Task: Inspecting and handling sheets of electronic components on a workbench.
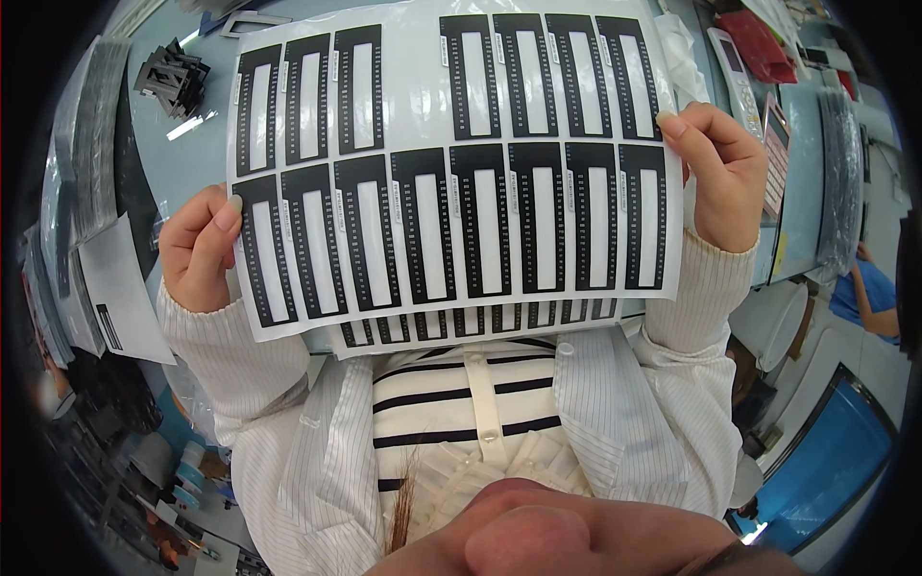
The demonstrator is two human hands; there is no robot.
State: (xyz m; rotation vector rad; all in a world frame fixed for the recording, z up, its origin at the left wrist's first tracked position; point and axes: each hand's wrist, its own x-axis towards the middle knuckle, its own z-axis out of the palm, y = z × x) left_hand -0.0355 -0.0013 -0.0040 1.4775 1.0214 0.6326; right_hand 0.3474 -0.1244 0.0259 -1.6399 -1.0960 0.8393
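Observation:
A white sheet of black frame-shaped stickers is stretched between my two hands, raised above the table. Its stickers sit in two rows, and the upper row has a bare gap left of its middle. My left hand pinches the sheet's left edge between thumb and fingers. On the opposite side, my right hand pinches the right edge near the upper corner. Below and partly hidden by it lies a second sheet of similar stickers, close to my chest.
Several black plastic frames lie heaped at the back left. Stacks of clear-wrapped sheets stand along the left. A white telephone handset, a calculator and a red pouch rest at the back right. Another person's blue sleeve shows far right.

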